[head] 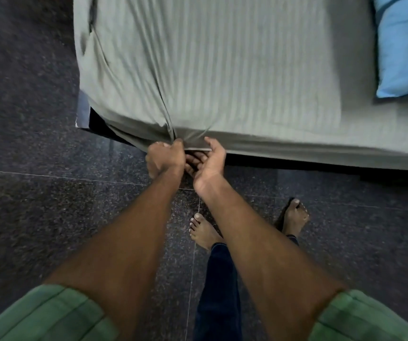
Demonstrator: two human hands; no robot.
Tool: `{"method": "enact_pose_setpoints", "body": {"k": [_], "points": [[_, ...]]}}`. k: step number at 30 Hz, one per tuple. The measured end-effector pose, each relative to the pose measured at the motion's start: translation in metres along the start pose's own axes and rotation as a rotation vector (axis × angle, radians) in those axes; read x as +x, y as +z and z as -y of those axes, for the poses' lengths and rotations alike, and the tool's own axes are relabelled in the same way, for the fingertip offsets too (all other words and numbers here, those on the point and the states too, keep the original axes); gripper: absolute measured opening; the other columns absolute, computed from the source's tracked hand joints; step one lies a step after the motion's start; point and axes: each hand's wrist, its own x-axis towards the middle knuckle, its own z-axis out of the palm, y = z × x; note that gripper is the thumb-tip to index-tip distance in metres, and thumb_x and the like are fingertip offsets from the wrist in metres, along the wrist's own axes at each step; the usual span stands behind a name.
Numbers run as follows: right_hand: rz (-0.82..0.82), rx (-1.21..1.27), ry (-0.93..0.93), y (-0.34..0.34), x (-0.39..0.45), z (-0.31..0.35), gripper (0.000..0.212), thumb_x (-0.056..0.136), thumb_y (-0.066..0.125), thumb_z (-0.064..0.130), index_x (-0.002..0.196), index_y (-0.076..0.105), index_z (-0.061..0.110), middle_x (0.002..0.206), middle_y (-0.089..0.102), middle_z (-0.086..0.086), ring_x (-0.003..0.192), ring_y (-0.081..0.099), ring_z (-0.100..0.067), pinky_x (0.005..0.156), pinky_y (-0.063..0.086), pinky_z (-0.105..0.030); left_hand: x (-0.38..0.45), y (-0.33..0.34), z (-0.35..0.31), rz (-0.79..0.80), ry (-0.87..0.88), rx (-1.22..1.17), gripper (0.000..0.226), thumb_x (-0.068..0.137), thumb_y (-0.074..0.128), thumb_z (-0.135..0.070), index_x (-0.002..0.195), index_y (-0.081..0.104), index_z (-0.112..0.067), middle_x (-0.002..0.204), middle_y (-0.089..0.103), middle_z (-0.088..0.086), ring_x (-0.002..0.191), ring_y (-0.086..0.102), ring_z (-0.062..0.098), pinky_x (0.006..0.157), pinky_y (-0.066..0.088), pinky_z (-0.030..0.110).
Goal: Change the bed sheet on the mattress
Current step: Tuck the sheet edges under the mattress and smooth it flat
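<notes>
Here we tug the sheet's near edge down over the mattress side.

Largest first: the dark speckled stone floor (37, 205) fills the frame from six round to ten o'clock, and the mattress, wrapped in the grey-green striped cotton bed sheet (222, 70), takes the top from eleven to three. A light blue pillow (404, 50) lies on it at two o'clock. At the centre our left hand (164, 159) is fisted tight on a gathered bunch of the sheet's edge, with creases running up from it; our right hand (210, 161) sits just beside it, fingers loosely curled under the hem, and whether it really grips we cannot tell. We judge the fresh sheet mostly spread; at nine o'clock the corner (84, 112) shows bare, so tucking and smoothing remain.
</notes>
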Motion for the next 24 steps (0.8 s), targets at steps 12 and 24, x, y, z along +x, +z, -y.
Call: {"method": "enact_pose_setpoints", "body": {"k": [12, 24], "points": [[-0.267, -0.347, -0.05, 0.031, 0.021, 0.016, 0.023, 0.092, 0.047, 0.015, 0.08, 0.065, 0.008, 0.06, 0.063, -0.008, 0.04, 0.046, -0.017, 0.047, 0.035, -0.02, 0.031, -0.018, -0.003, -0.028, -0.032, -0.519, 0.016, 0.094, 0.064, -0.03, 0.093, 0.069, -0.014, 0.072, 0.071, -0.001, 0.064, 0.067, 0.015, 0.053, 0.053, 0.03], [0.057, 0.029, 0.008, 0.067, -0.003, -0.03, 0.018, 0.089, 0.061, 0.02, 0.086, 0.072, 0.006, 0.079, 0.073, -0.008, 0.049, 0.058, -0.012, 0.042, 0.041, -0.018, 0.042, -0.031, -0.015, 0.004, -0.15, -0.641, 0.014, 0.083, 0.064, -0.013, 0.072, 0.072, -0.008, 0.061, 0.068, 0.005, 0.048, 0.055, 0.018, 0.044, 0.042, 0.026]]}}
